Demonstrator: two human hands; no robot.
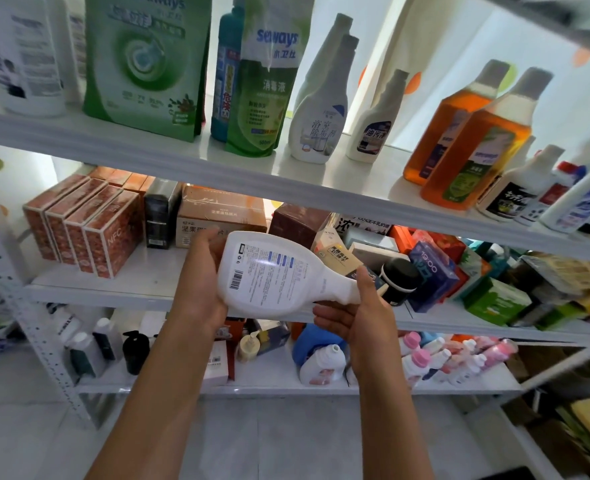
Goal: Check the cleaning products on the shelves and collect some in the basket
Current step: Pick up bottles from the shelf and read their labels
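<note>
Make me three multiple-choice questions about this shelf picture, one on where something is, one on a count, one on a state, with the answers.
1. Where are the orange bottles?
A. top shelf, right side
B. bottom shelf
C. on the floor

2. How many orange bottles stand there?
A. one
B. two
C. four

3. How is the white bottle held?
A. upright in one hand
B. lying sideways in both hands, back label up
C. standing on a shelf

Answers:
1 A, they stand on the top shelf right of the white spray refills.
2 B, two sit side by side.
3 B, the left hand grips its base, the right hand its neck, barcode label facing the camera.
</note>
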